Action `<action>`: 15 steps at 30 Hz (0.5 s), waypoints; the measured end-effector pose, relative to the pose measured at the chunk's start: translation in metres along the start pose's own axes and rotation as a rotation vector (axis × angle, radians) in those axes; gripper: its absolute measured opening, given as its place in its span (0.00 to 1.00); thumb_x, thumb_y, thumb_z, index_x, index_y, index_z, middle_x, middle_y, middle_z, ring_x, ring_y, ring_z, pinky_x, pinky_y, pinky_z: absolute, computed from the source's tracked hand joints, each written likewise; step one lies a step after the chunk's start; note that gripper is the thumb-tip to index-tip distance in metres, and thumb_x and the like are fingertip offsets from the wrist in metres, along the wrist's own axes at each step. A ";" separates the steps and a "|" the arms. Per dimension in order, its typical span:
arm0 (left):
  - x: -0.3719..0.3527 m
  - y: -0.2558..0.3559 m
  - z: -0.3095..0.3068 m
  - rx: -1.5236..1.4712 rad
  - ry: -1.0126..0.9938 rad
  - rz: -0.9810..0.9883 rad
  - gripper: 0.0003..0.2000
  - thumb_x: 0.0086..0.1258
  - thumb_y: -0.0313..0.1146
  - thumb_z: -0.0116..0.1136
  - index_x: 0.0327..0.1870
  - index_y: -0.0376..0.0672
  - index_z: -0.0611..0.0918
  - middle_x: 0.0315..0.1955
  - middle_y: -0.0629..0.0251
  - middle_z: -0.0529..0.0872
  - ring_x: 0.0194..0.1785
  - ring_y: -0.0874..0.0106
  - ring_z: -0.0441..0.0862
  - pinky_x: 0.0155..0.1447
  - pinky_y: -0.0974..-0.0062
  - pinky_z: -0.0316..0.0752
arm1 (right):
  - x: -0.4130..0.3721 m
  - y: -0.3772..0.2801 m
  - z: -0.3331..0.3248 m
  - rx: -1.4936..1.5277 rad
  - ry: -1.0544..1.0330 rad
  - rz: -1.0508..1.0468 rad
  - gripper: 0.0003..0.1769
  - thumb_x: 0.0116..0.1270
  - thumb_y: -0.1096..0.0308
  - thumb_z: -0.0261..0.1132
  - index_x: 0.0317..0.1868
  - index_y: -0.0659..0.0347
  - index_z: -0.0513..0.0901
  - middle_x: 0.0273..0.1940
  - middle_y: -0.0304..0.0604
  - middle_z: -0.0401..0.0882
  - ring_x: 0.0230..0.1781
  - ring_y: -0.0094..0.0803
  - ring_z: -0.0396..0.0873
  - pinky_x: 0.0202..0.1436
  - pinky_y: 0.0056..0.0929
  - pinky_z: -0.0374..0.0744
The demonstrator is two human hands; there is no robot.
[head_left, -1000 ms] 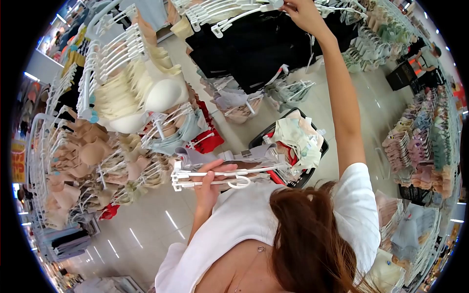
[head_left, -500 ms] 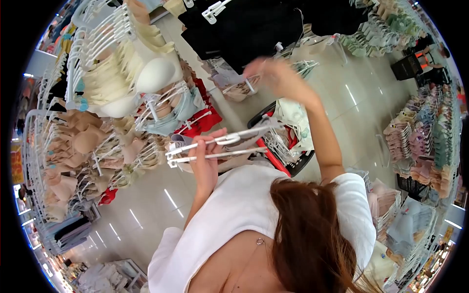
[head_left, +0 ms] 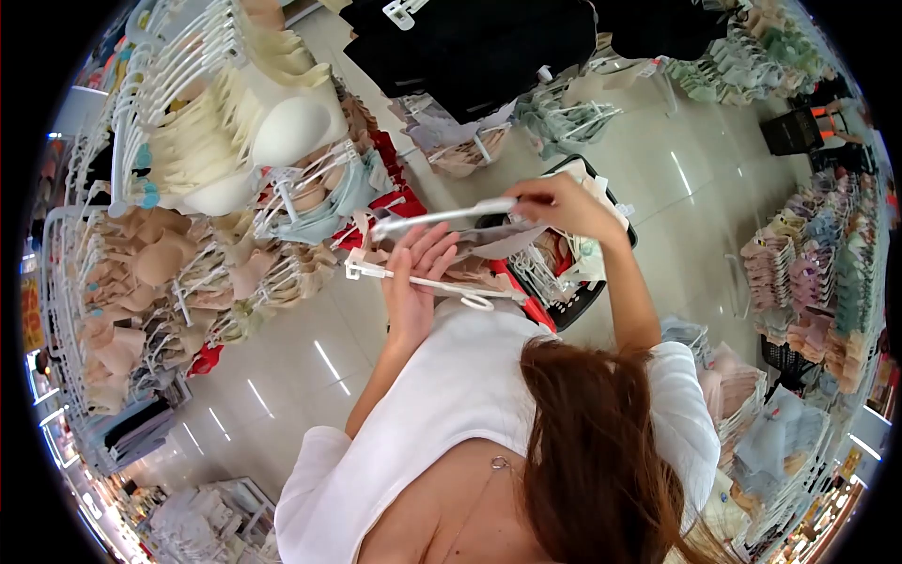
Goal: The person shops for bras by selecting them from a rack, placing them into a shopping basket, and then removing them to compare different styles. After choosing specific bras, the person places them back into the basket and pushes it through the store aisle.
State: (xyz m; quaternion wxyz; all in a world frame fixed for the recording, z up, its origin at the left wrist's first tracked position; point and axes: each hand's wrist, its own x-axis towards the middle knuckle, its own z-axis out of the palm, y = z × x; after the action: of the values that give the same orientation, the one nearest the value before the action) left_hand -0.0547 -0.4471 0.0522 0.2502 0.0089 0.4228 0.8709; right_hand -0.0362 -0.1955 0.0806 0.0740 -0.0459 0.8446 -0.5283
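My left hand (head_left: pixel 415 287) supports a white clothes hanger (head_left: pixel 442 282) across the palm at the thumb, its fingers fairly straight. Beige-pink fabric (head_left: pixel 470 271) hangs by this hanger. With bent fingers, my right hand (head_left: pixel 568 209) grips the right end of a second white hanger (head_left: pixel 437 217), whose far end lies just beyond my left fingertips. A greyish-mauve garment (head_left: pixel 498 242) hangs below the second hanger; its full shape is hidden. Beneath my right hand stands a black shopping basket (head_left: pixel 601 299) with a red handle (head_left: pixel 536 308), holding loose white hangers and a pale patterned garment.
Cream bras (head_left: pixel 221 141) on a rack stand at upper left, with beige bras (head_left: pixel 160 258) below. Black garments (head_left: pixel 470 52) hang ahead. More underwear racks (head_left: pixel 808 273) line the right side. A person (head_left: pixel 841 122) is at far upper right beside a black basket (head_left: pixel 791 132).
My right hand has come down and left from above the basket onto the upper hanger. The two hangers have spread apart, and my left fingers have straightened.
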 end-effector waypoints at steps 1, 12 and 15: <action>-0.001 0.001 -0.002 0.019 0.023 0.012 0.21 0.75 0.38 0.33 0.59 0.29 0.64 0.56 0.42 0.70 0.59 0.55 0.71 0.64 0.64 0.68 | 0.002 0.012 -0.011 -0.049 0.078 -0.004 0.10 0.59 0.67 0.63 0.42 0.55 0.82 0.21 0.39 0.76 0.19 0.22 0.67 0.25 0.21 0.68; -0.015 0.007 -0.023 0.087 0.216 0.058 0.19 0.75 0.39 0.34 0.56 0.31 0.66 0.51 0.40 0.73 0.55 0.53 0.74 0.60 0.63 0.72 | 0.062 0.136 -0.092 -0.791 0.373 -0.015 0.11 0.56 0.53 0.64 0.33 0.47 0.85 0.22 0.43 0.79 0.25 0.42 0.78 0.34 0.37 0.74; -0.019 0.007 -0.029 0.088 0.231 0.074 0.19 0.75 0.38 0.34 0.56 0.32 0.66 0.51 0.39 0.73 0.55 0.53 0.75 0.60 0.63 0.72 | 0.093 0.169 -0.103 -0.912 0.472 -0.142 0.10 0.57 0.54 0.62 0.31 0.48 0.84 0.23 0.43 0.80 0.26 0.43 0.78 0.42 0.38 0.72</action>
State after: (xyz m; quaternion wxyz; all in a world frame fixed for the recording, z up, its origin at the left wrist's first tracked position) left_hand -0.0480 -0.4807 0.0424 0.1669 -0.0647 0.4861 0.8554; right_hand -0.1454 -0.0450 -0.0344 -0.1819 -0.0104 0.9775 -0.1060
